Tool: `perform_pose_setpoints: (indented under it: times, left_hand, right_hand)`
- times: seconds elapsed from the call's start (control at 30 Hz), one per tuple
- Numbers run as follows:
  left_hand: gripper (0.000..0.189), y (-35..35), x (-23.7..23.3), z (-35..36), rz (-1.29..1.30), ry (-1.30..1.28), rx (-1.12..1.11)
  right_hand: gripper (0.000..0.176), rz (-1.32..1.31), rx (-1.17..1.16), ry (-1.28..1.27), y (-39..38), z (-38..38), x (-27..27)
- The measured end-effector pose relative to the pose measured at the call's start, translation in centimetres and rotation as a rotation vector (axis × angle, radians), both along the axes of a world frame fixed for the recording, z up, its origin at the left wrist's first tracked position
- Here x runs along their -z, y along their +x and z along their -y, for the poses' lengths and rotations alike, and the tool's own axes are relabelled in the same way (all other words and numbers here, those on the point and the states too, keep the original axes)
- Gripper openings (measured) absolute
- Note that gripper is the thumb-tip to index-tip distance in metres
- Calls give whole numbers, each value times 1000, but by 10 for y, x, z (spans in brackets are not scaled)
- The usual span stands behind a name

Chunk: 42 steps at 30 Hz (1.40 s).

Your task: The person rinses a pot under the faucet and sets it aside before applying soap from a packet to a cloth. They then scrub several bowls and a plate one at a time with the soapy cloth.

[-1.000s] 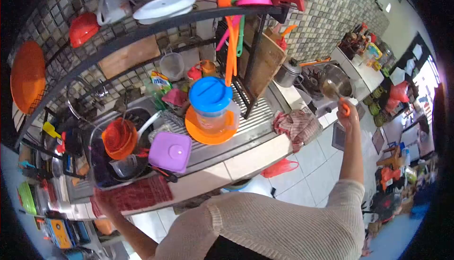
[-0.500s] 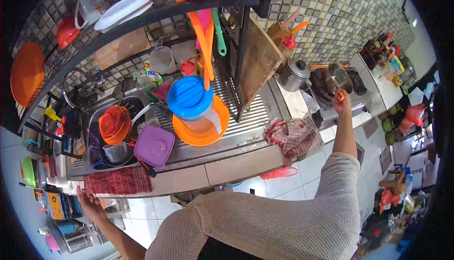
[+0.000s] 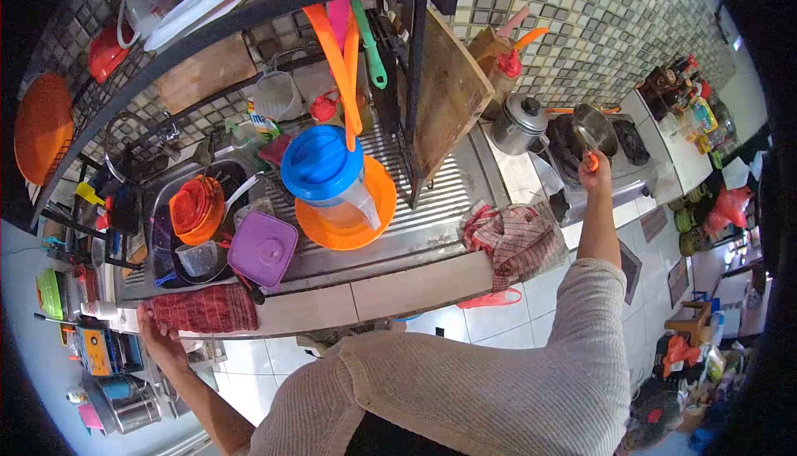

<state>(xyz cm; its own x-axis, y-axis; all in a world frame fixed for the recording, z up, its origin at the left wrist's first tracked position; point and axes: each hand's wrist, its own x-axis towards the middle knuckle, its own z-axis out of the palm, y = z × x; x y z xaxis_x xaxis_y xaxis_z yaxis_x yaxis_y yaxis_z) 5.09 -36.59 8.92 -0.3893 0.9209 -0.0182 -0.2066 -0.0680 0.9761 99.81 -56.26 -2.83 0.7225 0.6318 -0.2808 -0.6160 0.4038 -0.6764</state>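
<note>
My right hand is closed round the orange handle of a metal saucepan, which is over the stove on the right. A lidded metal pot stands just left of the stove. At the counter's left front edge, my left hand has its fingers stretched out, fingertips right at the end of a folded red cloth. The sink behind that cloth holds orange bowls and a clear plastic cup.
A blue-lidded jug stands on an orange plate beside a purple lid. A wooden board leans against the black rack. A checked cloth hangs over the counter edge.
The counter scene has shifted slightly left in view. My left hand has come closer to the red cloth's end. My right hand keeps hold of the saucepan over the stove.
</note>
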Motion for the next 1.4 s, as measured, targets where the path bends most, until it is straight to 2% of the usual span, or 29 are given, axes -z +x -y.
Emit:
perform_pose_setpoints:
  times: [0.07,0.13,0.23,0.33,0.57,0.67,0.73,0.77,0.8,0.87,0.9,0.93,0.97,1.0,1.03,1.07,1.1,1.13,1.17,1.23,1.3,1.33,1.37,1.4]
  left_hand:
    - [48,6,-2,0,-9,3,-9]
    - [48,6,-5,1,-18,6,-16]
    - [48,2,-4,3,5,20,39]
    - [47,1,-1,7,24,-2,57]
    - [45,-5,21,3,105,-10,115]
    - [42,-12,31,-4,133,-41,179]
    - [43,7,28,-4,175,-47,133]
    - [44,10,27,-5,217,-57,84]
    - [43,-7,31,-1,151,-55,287]
    - [42,-30,70,-16,80,3,277]
    - [42,-45,84,-16,5,52,272]
    - [45,-26,59,-8,74,-54,185]
    - [47,-50,90,-12,-628,216,248]
    - [42,-52,80,-10,105,-16,281]
    - [38,-61,94,-19,65,-6,238]
    - [35,-39,70,-18,106,-25,116]
    - [63,-89,119,-36,93,70,366]
    - [52,-90,103,-37,191,-34,346]
    - [40,-87,89,-40,153,-93,237]
    - [29,-97,74,-53,20,-97,195]
    - [25,-133,100,-73,-507,25,115]
    - [28,-136,71,-64,-854,19,78]
    - [28,-157,75,-67,-843,11,73]
    - [26,-180,80,-70,-985,85,78]
  right_hand:
    - [17,-4,20,-25,2,-3,-2]
    - [21,30,-84,-158,4,-2,-6]
    - [25,-32,15,-169,-13,1,-19]
    - [29,-63,-101,-119,-19,7,-20]
    - [45,-22,-14,-123,-52,9,-14]
    - [50,-129,66,-131,-73,9,-14]
    - [46,-298,317,-129,-84,5,-1]
    - [44,-212,287,-97,-92,12,13]
    - [41,-126,255,-66,-98,23,36]
    - [41,126,389,-271,-139,25,58]
    - [20,119,477,-263,-215,10,4]
    - [14,313,521,-205,-228,16,32]
    - [10,489,569,-332,-302,9,2]
    - [12,795,591,-422,-310,8,35]
    - [11,942,617,-404,-362,-5,26]
    - [9,1079,470,-439,-399,-7,26]
    - [9,1312,407,-448,-445,-24,9]
    - [12,1542,349,-448,-490,-36,-7]
    - [13,1687,133,-379,-521,-42,-9]
    - [15,1777,-203,-137,-587,-63,-25]
    - [14,1778,-427,-7,-647,-95,-13]
    - [14,1788,-572,7,-681,-113,-17]
    - [14,1864,-712,5,-707,-127,-19]
    - [14,1939,-854,4,-732,-141,-21]
